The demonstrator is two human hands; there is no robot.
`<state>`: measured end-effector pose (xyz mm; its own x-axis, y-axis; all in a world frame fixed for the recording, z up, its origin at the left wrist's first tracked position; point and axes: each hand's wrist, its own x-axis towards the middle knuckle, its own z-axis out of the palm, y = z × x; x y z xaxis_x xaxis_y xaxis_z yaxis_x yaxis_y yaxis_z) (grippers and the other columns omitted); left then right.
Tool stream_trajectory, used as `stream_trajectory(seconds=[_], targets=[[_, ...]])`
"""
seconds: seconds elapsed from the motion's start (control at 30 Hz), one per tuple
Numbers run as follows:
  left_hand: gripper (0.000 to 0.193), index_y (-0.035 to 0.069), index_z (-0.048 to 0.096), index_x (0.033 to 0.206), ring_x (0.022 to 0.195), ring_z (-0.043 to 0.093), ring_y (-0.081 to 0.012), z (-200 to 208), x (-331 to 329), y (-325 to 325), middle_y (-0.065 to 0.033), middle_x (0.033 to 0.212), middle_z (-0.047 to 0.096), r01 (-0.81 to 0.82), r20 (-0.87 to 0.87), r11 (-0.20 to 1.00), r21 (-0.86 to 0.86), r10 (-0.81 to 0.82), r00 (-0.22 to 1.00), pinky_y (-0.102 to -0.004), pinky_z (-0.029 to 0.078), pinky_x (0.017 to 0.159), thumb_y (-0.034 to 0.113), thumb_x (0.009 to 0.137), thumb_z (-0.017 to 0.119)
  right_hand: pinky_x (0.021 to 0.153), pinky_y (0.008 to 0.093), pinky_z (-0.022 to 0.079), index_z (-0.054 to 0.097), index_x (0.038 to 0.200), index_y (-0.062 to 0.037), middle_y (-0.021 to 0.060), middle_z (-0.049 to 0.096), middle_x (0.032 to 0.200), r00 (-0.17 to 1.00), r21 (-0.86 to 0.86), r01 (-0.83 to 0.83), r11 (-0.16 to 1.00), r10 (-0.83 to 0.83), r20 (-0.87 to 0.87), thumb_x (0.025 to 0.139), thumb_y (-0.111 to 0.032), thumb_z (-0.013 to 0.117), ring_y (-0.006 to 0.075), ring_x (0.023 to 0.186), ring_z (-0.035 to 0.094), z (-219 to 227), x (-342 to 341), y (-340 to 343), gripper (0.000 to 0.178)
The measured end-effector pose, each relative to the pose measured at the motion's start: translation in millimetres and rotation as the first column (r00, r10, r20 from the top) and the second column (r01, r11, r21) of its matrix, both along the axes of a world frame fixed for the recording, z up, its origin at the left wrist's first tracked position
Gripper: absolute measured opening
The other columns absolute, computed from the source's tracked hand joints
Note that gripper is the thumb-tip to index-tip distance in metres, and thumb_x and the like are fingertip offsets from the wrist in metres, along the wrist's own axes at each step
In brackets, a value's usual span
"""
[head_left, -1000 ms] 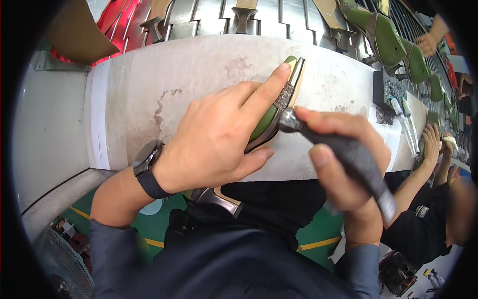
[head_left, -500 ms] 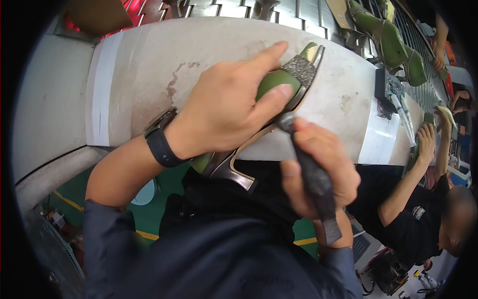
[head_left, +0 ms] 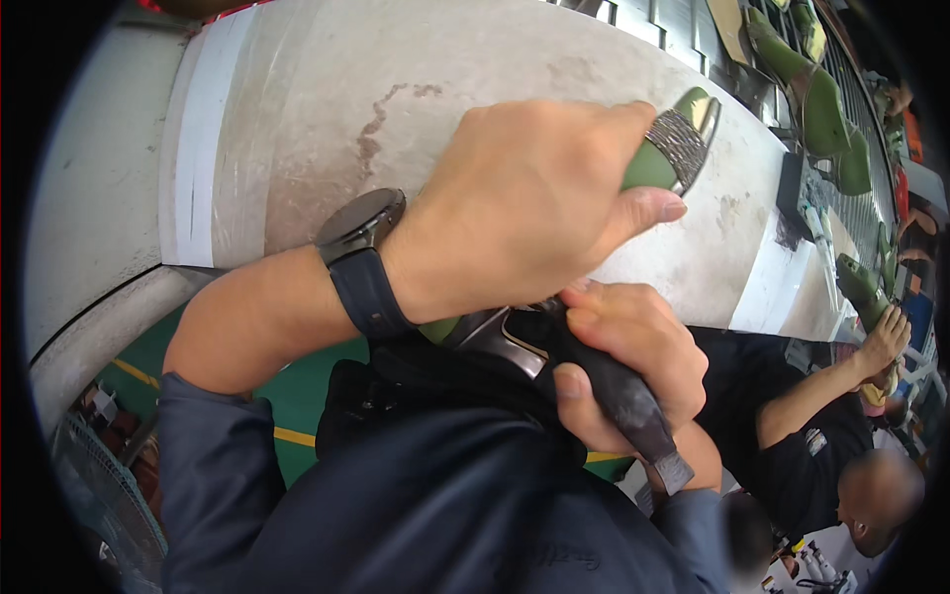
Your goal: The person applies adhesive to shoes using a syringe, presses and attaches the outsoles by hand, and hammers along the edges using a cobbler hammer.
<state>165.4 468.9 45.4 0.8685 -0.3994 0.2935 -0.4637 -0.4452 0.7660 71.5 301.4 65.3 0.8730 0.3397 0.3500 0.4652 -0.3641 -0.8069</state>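
A high-heeled sandal sits on a green shoe last [head_left: 647,166], with a dark glittery strap [head_left: 679,141] across its front and a shiny heel [head_left: 503,342] toward me. My left hand [head_left: 534,193] wraps over the middle of it and hides much of the upper. In my right hand [head_left: 643,356] is a dark hammer-like tool [head_left: 618,391], gripped round its thick body, its flat end pointing down toward my forearm. The tool's other end lies by the sandal beneath my left hand and is mostly hidden. I cannot tell whether it touches the sandal.
The sandal is over a pale, stained worktop [head_left: 475,69] with tape strips. A dark box [head_left: 792,183] and white tubes [head_left: 819,238] stand at its right. Beyond, green lasts [head_left: 821,109] lie along a metal conveyor [head_left: 683,40]. At right a co-worker [head_left: 792,426] handles another green last [head_left: 859,287].
The sandal and my left hand have shifted right in view. The tool's rounded end, visible against the sole edge before, has slipped mostly out of sight near the heel. Both hands keep their grip.
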Motion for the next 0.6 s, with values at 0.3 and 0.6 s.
stream_trajectory(seconds=[0.3, 0.6], targets=[[0.066, -0.003, 0.064, 0.127, 0.089, 0.073, -0.0361, 45, 25, 8, -0.0236, 0.095, 0.073, -0.070, 0.137, 0.993, 0.100, 0.056, 0.989, -0.0402, 0.056, 0.081, 0.034, 0.077, 0.086, 0.080, 0.0268, 0.055, 0.071, 0.116, -0.0005, 0.0116, 0.077, 0.104, 0.939, 0.157, 0.276, 0.948, -0.231, -0.255, 0.092, -0.005, 0.074, 0.0112, 0.089, 0.070, 30, 11, -8, 0.024], [0.081, -0.002, 0.043, 0.143, 0.123, 0.059, -0.0243, 120, -34, 9, -0.0165, 0.130, 0.061, 0.254, 0.202, 0.931, -0.262, -0.204, 0.958, -0.0359, 0.047, 0.105, 0.004, 0.072, 0.081, 0.115, 0.0481, 0.044, 0.054, 0.126, 0.0075, 0.0343, 0.064, 0.126, 0.971, 0.344, 0.238, 0.908, -0.226, -0.077, 0.095, -0.043, 0.068, 0.0404, 0.125, 0.063, 108, -12, -28, 0.061]])
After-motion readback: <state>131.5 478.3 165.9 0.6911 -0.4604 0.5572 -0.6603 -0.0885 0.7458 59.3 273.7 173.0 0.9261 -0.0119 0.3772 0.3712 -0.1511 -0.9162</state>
